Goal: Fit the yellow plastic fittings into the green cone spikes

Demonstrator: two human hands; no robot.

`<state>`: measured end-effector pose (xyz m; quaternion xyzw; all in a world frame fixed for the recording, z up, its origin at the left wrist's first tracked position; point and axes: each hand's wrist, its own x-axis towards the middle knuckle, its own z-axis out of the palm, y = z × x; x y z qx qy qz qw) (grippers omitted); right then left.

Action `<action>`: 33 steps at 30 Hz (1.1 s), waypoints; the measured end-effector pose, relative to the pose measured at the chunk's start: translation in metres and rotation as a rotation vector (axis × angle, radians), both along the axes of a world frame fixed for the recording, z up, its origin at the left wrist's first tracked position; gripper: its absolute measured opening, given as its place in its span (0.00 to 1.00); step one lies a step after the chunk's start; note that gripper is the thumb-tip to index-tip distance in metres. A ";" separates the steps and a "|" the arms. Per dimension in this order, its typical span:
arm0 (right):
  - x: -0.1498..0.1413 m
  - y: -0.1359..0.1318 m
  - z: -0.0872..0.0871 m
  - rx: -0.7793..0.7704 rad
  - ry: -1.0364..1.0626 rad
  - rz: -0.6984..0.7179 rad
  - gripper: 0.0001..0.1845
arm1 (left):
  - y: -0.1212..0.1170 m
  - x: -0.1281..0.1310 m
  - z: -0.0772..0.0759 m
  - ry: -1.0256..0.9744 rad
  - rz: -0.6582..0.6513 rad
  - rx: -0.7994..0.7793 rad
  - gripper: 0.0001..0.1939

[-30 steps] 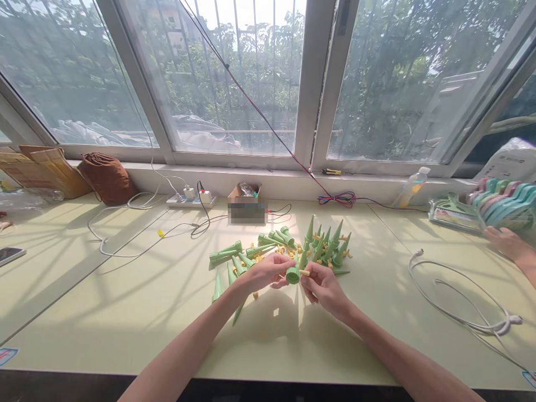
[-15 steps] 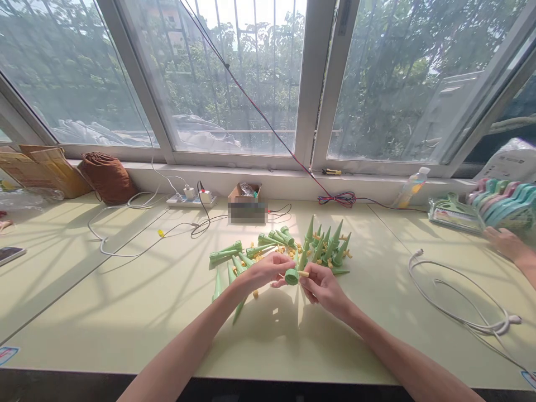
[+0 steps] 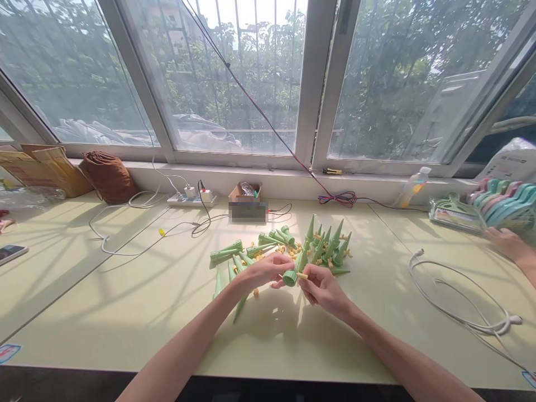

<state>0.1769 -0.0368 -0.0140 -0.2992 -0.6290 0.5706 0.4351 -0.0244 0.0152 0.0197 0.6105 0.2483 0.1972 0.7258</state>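
My left hand (image 3: pixel 270 269) is closed around a green plant watering spike (image 3: pixel 289 278), its round cap end turned toward me. A small yellow valve (image 3: pixel 302 276) sticks out at the side of that cap, pinched in the fingers of my right hand (image 3: pixel 323 286). How deep the valve sits in the spike cannot be made out. Behind my hands, several green spikes fitted with yellow valves (image 3: pixel 334 241) stand upright on their caps. More green spikes (image 3: pixel 226 252) lie to the left, with loose yellow valves (image 3: pixel 255 292) among them, partly hidden by my left hand.
A small cardboard box (image 3: pixel 247 211) and a power strip (image 3: pixel 191 199) sit by the window. A white cable (image 3: pixel 456 318) lies coiled at right. Another person's hand (image 3: pixel 508 243) rests near pastel plastic items (image 3: pixel 506 204). A phone (image 3: pixel 12 254) is far left.
The spike's cap end has tilted and shifted slightly left between my hands. Both hands keep nearly the same place.
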 end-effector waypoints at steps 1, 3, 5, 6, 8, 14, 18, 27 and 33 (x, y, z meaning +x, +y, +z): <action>0.000 0.000 0.000 0.000 -0.005 0.000 0.18 | 0.000 0.000 0.000 0.005 0.004 0.001 0.22; 0.000 0.000 0.000 0.002 -0.013 0.000 0.18 | 0.000 0.000 0.000 0.011 0.016 0.004 0.22; 0.000 0.000 0.000 0.002 -0.021 -0.001 0.18 | -0.001 -0.001 0.001 0.015 0.024 0.009 0.23; 0.000 0.000 0.000 0.001 -0.023 -0.003 0.18 | -0.001 -0.001 0.001 0.018 0.026 0.012 0.24; 0.000 0.000 0.000 -0.002 -0.027 -0.003 0.18 | -0.001 -0.001 0.002 0.028 0.035 0.019 0.24; 0.000 0.000 0.000 -0.015 -0.017 0.008 0.18 | -0.002 0.000 0.006 0.046 0.060 0.072 0.23; -0.001 0.001 0.000 -0.025 -0.016 0.008 0.19 | -0.002 0.000 0.007 0.059 0.073 0.106 0.22; 0.000 0.001 -0.002 -0.043 -0.006 0.006 0.20 | -0.001 -0.001 0.005 0.081 0.104 0.224 0.20; 0.000 0.002 -0.002 -0.045 0.005 0.000 0.20 | -0.002 0.000 0.008 0.086 0.114 0.221 0.19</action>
